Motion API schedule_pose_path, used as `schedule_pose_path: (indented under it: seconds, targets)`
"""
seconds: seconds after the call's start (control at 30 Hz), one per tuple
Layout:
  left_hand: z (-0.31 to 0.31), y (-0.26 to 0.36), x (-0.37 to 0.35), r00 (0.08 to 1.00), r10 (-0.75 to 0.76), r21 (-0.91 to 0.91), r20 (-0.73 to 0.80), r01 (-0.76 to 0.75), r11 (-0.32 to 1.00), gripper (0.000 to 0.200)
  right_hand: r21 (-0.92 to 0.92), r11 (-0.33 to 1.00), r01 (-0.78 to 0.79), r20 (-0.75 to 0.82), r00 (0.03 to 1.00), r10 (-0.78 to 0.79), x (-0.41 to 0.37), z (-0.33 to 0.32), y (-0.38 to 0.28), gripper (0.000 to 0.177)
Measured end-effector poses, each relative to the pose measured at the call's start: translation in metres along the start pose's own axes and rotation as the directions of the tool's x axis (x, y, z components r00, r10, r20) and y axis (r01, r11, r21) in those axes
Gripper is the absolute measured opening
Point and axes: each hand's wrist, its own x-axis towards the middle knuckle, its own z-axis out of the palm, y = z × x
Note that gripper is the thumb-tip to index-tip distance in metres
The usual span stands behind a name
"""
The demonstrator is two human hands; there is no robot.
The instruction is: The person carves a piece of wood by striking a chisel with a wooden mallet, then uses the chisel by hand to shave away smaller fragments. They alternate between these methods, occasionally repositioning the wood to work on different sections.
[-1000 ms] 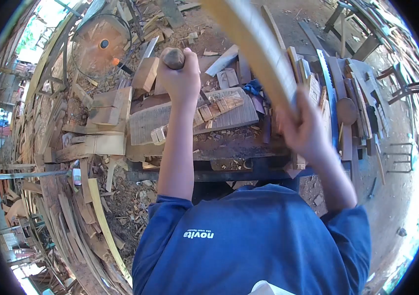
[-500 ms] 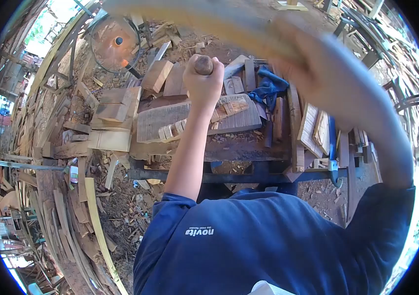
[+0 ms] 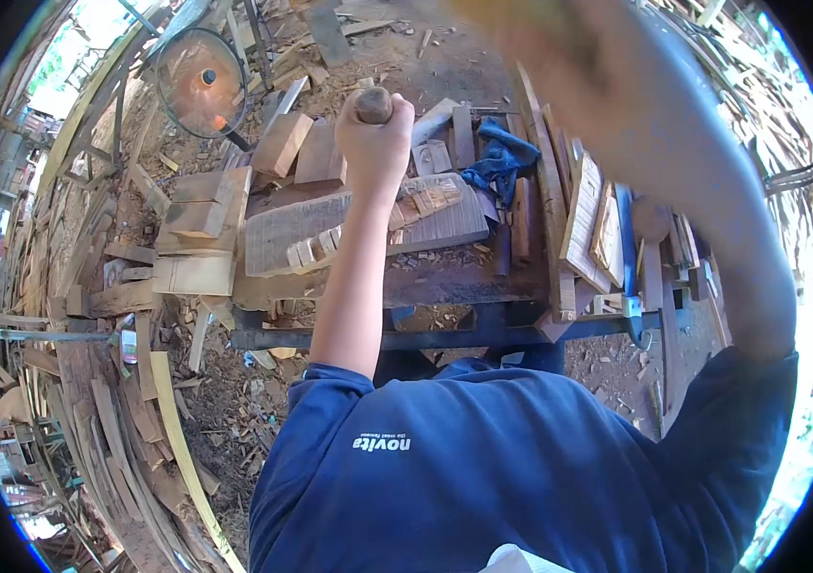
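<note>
- Left hand [image 3: 373,143] — grip shut tight round an upright wooden handle [image 3: 374,103]. Only the rounded top pokes out above the fist, and whatever blade it has is hidden under the hand.
- Straight below that grip there's a ridged board [image 3: 282,234] lying on the table [image 3: 454,282]. A row of small blocks [image 3: 316,252] sits just left of the wrist, and a blue cloth [image 3: 500,158] is off to the right of the grip.
- Right hand [image 3: 583,67] is up high, above and to the right of the left grip, and it's pure blur. There's a yellowish smear of a stick [image 3: 511,11] at it, but I can't tell how that grip sits on it.
- My main worry: so little handle shows above the fist that a blow landing slightly off would catch the thumb or knuckles.
- A glancing hit could also kick the handle sideways — then the hidden tip skids across the board toward the blocks.
- I can't see any clamp on the board, so a hard knock might make it hop and scatter those loose blocks.
</note>
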Motion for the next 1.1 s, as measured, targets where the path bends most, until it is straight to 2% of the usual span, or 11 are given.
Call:
schedule_pose_path:
  seconds: [0.23,0.33,0.47,0.57,0.63,0.67,0.73,0.93,1.0,1.07,1.1]
  targets:
    - [0.003,-0.007,0.000,0.999,-0.036,-0.059,-0.016,0.035,0.998,0.014,-0.262,0.952,0.157,0.133,0.983,-0.125,-0.004,0.049,0.034,0.025]
    - [0.003,-0.001,-0.004,0.999,-0.034,-0.110,-0.012,0.033,0.993,0.013,-0.165,0.979,-0.117,0.366,0.915,0.171,0.002,0.031,0.013,0.025]
    - [0.000,-0.010,0.002,0.997,-0.072,0.007,0.016,0.072,0.997,0.012,0.026,0.992,0.120,0.073,0.990,-0.121,0.014,-0.007,0.005,0.027]
    - [0.002,-0.013,0.003,0.999,-0.040,0.031,-0.010,0.041,0.999,0.008,0.078,0.944,0.319,-0.182,0.936,-0.301,0.028,0.016,0.030,0.027]
    - [0.000,-0.011,0.000,0.999,-0.044,-0.032,-0.002,0.044,0.999,0.009,0.094,0.995,-0.041,-0.104,0.993,0.051,0.002,0.039,0.016,0.024]
    - [0.002,-0.008,0.000,0.999,-0.038,-0.100,-0.007,0.037,0.994,0.012,0.089,0.995,-0.032,-0.099,0.994,0.041,0.001,0.044,0.021,0.024]
    - [0.008,-0.005,-0.007,0.999,0.042,-0.104,-0.030,-0.045,0.994,0.013,0.004,0.997,-0.076,0.295,0.953,0.071,-0.008,0.063,0.028,0.024]
    - [0.003,-0.009,-0.008,1.000,0.008,-0.041,-0.007,-0.008,0.999,0.015,0.056,0.998,-0.002,0.144,0.990,-0.006,-0.002,0.035,0.021,0.028]
    - [0.001,-0.010,-0.006,0.999,-0.041,0.005,-0.001,0.041,0.999,0.015,0.345,0.917,-0.201,-0.119,0.959,0.255,-0.003,0.024,0.004,0.030]
    - [0.000,-0.007,-0.006,0.999,-0.042,0.023,0.015,0.042,0.999,0.014,0.342,0.939,0.007,-0.032,0.999,0.005,0.002,0.001,0.001,0.034]
    - [-0.001,-0.006,-0.006,0.999,-0.043,0.028,0.017,0.043,0.999,0.014,0.159,0.987,-0.029,0.009,1.000,0.028,0.005,0.017,0.013,0.031]
